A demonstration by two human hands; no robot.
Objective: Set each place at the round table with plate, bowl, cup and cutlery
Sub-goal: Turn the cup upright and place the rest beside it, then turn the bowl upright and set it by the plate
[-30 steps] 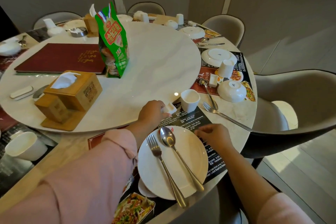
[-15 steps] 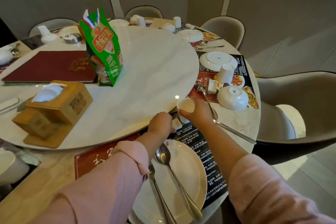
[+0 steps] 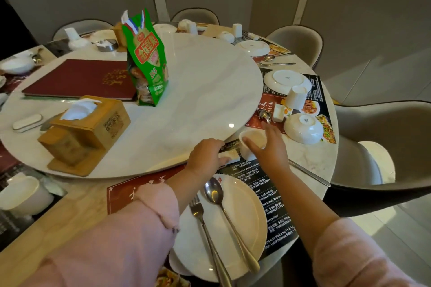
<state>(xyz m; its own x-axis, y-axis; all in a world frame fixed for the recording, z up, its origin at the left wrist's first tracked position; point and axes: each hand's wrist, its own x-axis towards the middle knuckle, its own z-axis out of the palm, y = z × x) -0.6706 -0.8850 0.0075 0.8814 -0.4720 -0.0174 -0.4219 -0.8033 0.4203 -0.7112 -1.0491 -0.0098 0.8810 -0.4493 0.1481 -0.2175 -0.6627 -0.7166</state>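
A white plate (image 3: 242, 214) lies on a black placemat (image 3: 272, 196) near me, with a spoon (image 3: 215, 193) and a fork (image 3: 198, 209) resting on it. My left hand (image 3: 205, 154) pinches a small white rectangular rest (image 3: 231, 155) at the edge of the turntable. Just to its right, my right hand (image 3: 270, 149) wraps thumb and fingers round a white cup (image 3: 253, 138) standing upright on the mat. Another fork (image 3: 307, 172) is on the table past my right wrist.
The neighbouring place has a plate (image 3: 286, 79), an upturned cup (image 3: 296, 98) and an upturned bowl (image 3: 303, 128). The marble turntable (image 3: 205, 100) carries a green snack bag (image 3: 147, 60), a wooden tissue box (image 3: 86, 128) and a red menu (image 3: 79, 79). A grey chair (image 3: 384, 142) stands at right.
My right hand left the plate's rim, reached forward and took the cup. My left hand stays on the small white rest. The view has shifted closer to the table.
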